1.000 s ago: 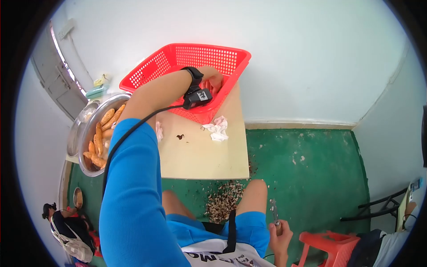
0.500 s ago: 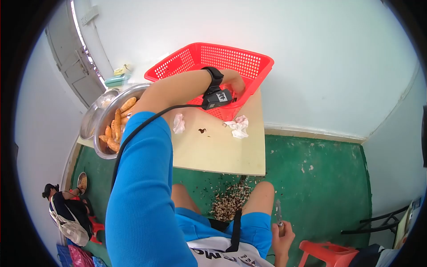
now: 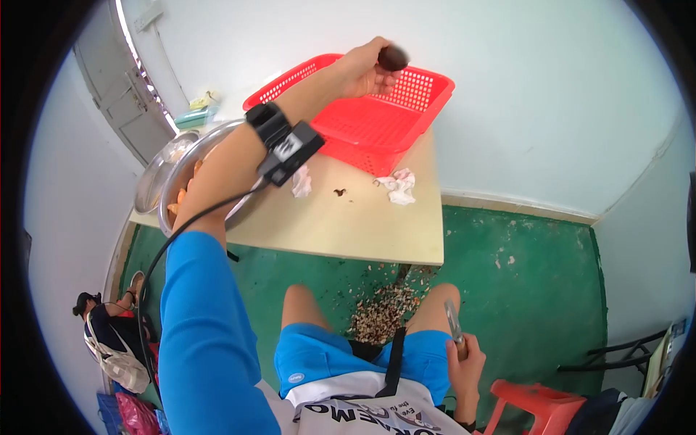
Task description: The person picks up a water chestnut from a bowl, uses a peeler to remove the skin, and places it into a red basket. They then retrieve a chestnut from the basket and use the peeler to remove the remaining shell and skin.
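Observation:
My left hand [image 3: 370,71] is raised over the red basket [image 3: 377,123], its fingers closed around a dark brown, roundish item [image 3: 393,58]. No other item shows in the visible part of the basket. Low at the right, beside my knee, my right hand [image 3: 465,362] grips the wooden handle of a peeler or knife [image 3: 454,322], its metal blade pointing up. Under my left forearm, a metal bowl [image 3: 171,190] holds orange peeled roots [image 3: 183,194], partly hidden by the arm.
Crumpled tissues [image 3: 400,187] and dark scraps [image 3: 340,192] lie on the table [image 3: 326,235]. Peelings [image 3: 380,315] cover the green floor between my knees. A red stool [image 3: 536,402] stands at lower right. Another person [image 3: 116,333] sits at far left.
My left hand has risen out of the basket with the dark item in it. The wrist device has shifted left. My right hand has moved slightly up with its tool.

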The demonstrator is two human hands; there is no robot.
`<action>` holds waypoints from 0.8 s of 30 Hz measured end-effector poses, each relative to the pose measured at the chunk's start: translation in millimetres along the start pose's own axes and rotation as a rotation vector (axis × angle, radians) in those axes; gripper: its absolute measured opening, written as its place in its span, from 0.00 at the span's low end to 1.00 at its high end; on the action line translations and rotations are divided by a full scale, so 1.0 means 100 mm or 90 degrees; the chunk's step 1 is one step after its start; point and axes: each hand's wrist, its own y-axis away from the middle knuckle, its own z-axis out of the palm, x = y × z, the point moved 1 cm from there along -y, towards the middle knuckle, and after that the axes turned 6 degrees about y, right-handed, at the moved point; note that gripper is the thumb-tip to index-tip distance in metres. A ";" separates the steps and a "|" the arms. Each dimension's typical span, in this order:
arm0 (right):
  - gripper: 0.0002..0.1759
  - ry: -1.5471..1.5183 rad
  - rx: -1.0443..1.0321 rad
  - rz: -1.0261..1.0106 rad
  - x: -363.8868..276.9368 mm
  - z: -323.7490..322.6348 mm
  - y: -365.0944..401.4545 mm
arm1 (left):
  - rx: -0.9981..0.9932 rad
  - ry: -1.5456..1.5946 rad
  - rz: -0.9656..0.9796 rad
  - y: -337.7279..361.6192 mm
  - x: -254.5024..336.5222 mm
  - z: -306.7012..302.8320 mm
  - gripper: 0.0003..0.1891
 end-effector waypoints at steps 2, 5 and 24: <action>0.11 0.017 -0.019 -0.033 -0.14 0.08 -0.05 | 0.008 -0.001 0.044 0.46 -0.02 0.22 0.20; 0.12 -0.011 -0.060 -0.068 -0.33 0.23 -0.07 | -0.010 0.050 0.055 1.16 -0.32 0.46 0.24; 0.12 -0.008 -0.116 -0.104 -0.48 0.77 0.21 | 0.166 0.472 -0.294 2.78 -3.13 0.54 0.18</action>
